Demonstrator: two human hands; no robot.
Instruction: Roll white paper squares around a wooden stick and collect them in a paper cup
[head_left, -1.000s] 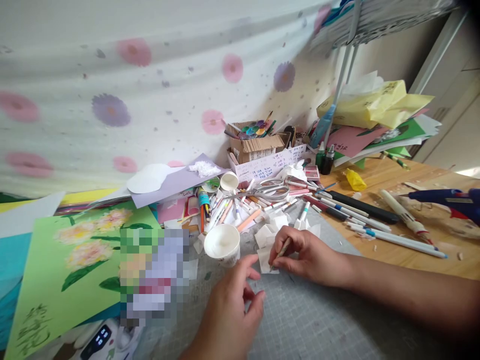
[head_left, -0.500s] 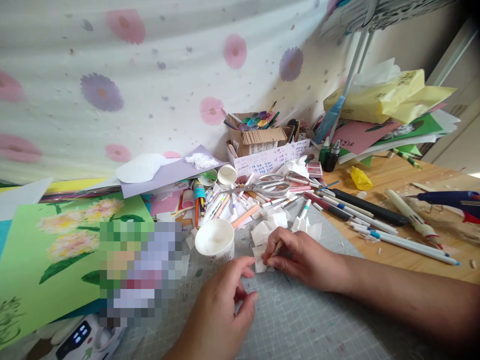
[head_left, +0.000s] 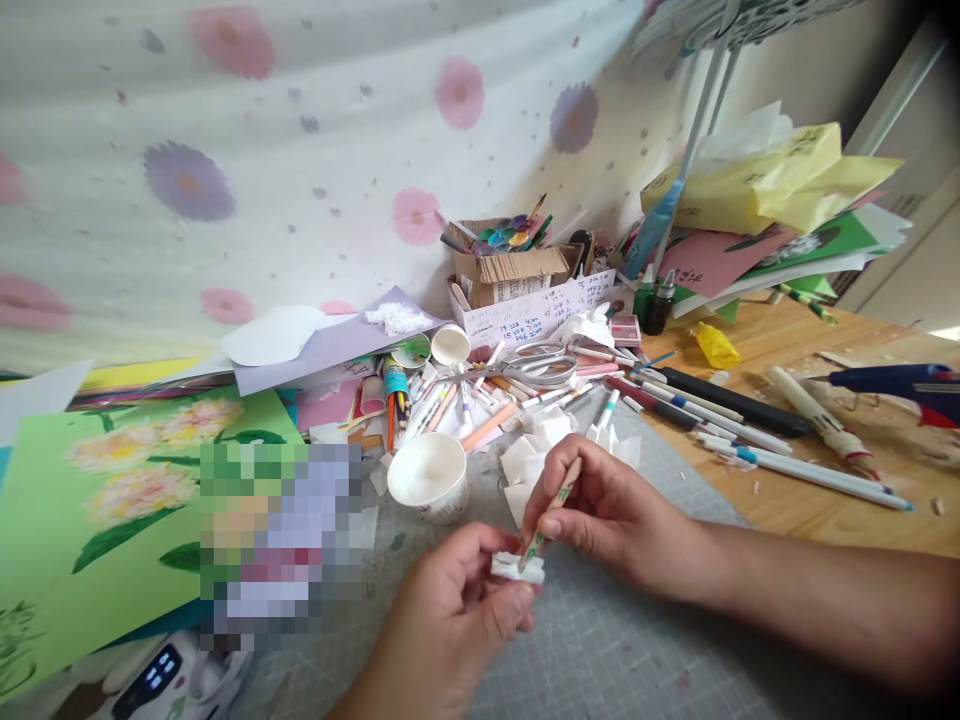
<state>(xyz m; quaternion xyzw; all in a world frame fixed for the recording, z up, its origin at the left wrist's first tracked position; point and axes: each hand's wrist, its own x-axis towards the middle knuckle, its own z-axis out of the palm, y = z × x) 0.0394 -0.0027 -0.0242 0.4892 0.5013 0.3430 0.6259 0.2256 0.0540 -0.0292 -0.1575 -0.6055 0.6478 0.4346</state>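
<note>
My left hand [head_left: 472,600] is closed on a small piece of white paper [head_left: 516,568], held a little above the grey cutting mat [head_left: 600,660]. Between the thumb and fingers of my right hand [head_left: 592,510] is a slim wooden stick [head_left: 564,488] with green marks. It slants down, its lower end touching the white paper. Just behind my right hand lie crumpled white paper pieces [head_left: 536,452]. A white paper cup [head_left: 427,480] stands upright beyond my left hand.
Markers and pencils lie heaped around silver scissors [head_left: 536,365] behind the cup. Green paper with painted flowers [head_left: 112,560] covers the left side. White pens [head_left: 817,475] and a blue glue gun [head_left: 892,380] lie at right. A cardboard box [head_left: 517,265] stands at the back.
My left hand has closed on the white paper, which is now off the mat. My right hand has turned, bringing the stick into clear view against the paper. The camera view has shifted slightly.
</note>
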